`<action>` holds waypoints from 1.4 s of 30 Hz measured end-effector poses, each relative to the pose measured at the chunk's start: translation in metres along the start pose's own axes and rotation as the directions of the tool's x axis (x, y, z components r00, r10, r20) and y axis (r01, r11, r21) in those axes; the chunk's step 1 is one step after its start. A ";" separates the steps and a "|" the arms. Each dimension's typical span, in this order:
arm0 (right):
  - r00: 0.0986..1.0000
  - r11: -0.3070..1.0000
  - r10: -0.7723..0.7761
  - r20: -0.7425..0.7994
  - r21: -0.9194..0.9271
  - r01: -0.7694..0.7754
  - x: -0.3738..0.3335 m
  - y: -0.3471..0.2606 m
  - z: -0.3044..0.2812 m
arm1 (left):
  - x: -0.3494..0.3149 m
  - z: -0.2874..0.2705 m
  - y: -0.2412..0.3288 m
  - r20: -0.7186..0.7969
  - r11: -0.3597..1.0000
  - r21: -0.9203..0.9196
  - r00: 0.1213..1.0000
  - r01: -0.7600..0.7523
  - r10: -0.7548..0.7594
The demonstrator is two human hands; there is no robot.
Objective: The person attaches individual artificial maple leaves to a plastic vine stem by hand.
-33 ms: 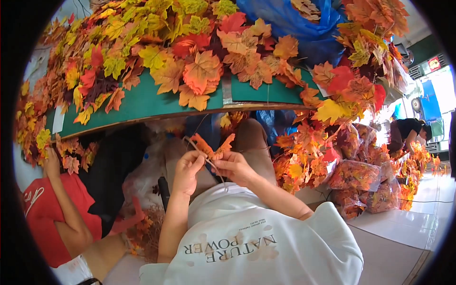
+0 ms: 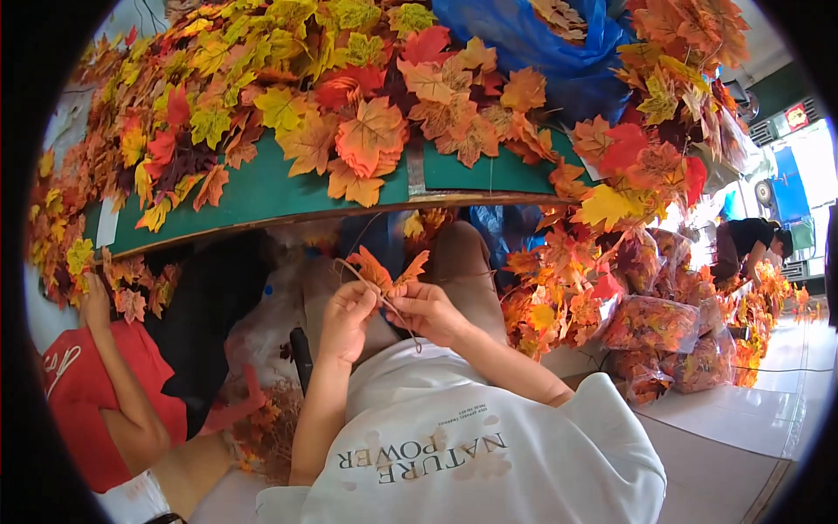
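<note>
Over my lap, my left hand (image 2: 347, 319) pinches a thin brown stem (image 2: 407, 327) between thumb and fingers. My right hand (image 2: 431, 313) is closed at the same spot, its fingertips on the stem and the base of an orange artificial maple leaf (image 2: 374, 269). A second orange leaf lobe (image 2: 414, 265) rises beside it, above the right fingers. The stem curves from above the left hand down between both hands to a free end near my shirt. The exact joint of leaf and stem is hidden by my fingertips.
Ahead stands a green table (image 2: 262, 185) heaped with yellow, red and orange artificial leaves (image 2: 371, 135). A blue plastic bag (image 2: 541, 52) lies on it. Bagged leaves (image 2: 650, 323) are stacked at right. A co-worker in a red shirt (image 2: 105, 397) sits at left; another person (image 2: 751, 244) bends far right.
The orange leaf between my hands has tilted slightly, and the stem's lower end has shifted a little right. Both hands stay in nearly the same place.
</note>
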State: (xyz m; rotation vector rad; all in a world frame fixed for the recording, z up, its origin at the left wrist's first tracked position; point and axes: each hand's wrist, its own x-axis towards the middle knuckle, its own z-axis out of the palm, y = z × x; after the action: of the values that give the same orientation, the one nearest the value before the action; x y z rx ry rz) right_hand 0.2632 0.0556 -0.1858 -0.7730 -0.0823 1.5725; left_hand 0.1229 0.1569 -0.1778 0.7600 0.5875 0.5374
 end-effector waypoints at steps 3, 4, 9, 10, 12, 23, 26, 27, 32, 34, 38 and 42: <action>0.998 0.996 0.059 0.008 0.072 -0.060 0.001 -0.004 0.006 | -0.002 0.020 -0.007 -0.090 0.988 -0.015 0.984 -0.153 0.151; 0.998 0.996 0.060 0.015 0.066 -0.061 0.003 -0.008 0.007 | -0.002 0.018 -0.008 -0.092 0.987 -0.014 0.983 -0.162 0.160; 0.993 0.532 -0.082 0.085 -0.839 0.115 0.001 -0.054 0.012 | 0.005 0.007 -0.003 -0.292 0.900 -0.250 0.914 -0.357 0.282; 0.986 0.555 -0.149 0.074 -0.819 0.146 -0.001 -0.071 0.026 | 0.006 -0.002 -0.002 -0.273 0.885 -0.309 0.924 -0.349 0.269; 0.922 0.482 -0.362 0.134 -0.820 0.309 0.001 -0.104 0.053 | 0.008 -0.017 -0.006 -0.233 0.887 -0.275 0.921 -0.370 0.312; 0.624 -0.964 -0.034 0.781 -0.191 0.186 0.189 -0.204 0.185 | -0.003 -0.021 0.008 -0.063 0.880 -0.425 0.976 -0.213 0.206; 0.769 -0.995 0.054 0.637 -0.031 0.095 0.226 -0.203 0.190 | -0.009 -0.020 0.019 -0.109 0.873 -0.424 0.970 -0.241 0.215; 0.766 -0.994 0.065 0.639 -0.023 0.104 0.232 -0.204 0.190 | -0.011 -0.021 0.021 -0.118 0.869 -0.427 0.968 -0.250 0.221; 0.794 -0.992 0.128 0.595 0.063 0.113 0.238 -0.215 0.187 | -0.014 -0.036 0.018 -0.119 0.886 -0.426 0.982 -0.186 0.149; 0.795 -0.992 0.124 0.594 0.051 0.116 0.237 -0.221 0.187 | -0.011 -0.036 0.018 -0.114 0.884 -0.437 0.985 -0.165 0.128; 0.650 -0.968 -0.042 0.759 -0.193 0.163 0.229 -0.253 0.191 | -0.007 -0.033 0.017 -0.096 0.893 -0.431 0.991 -0.128 0.096; 0.547 -0.636 -0.491 0.678 -0.708 0.307 0.208 -0.280 0.195 | -0.007 -0.023 0.023 -0.125 0.894 -0.431 0.989 -0.123 0.077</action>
State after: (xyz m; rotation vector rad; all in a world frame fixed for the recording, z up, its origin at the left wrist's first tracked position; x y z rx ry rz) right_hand 0.4132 0.3689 0.0114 -1.7222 -1.7443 -0.1528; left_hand 0.0971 0.1774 -0.1720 0.3345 0.4997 0.7779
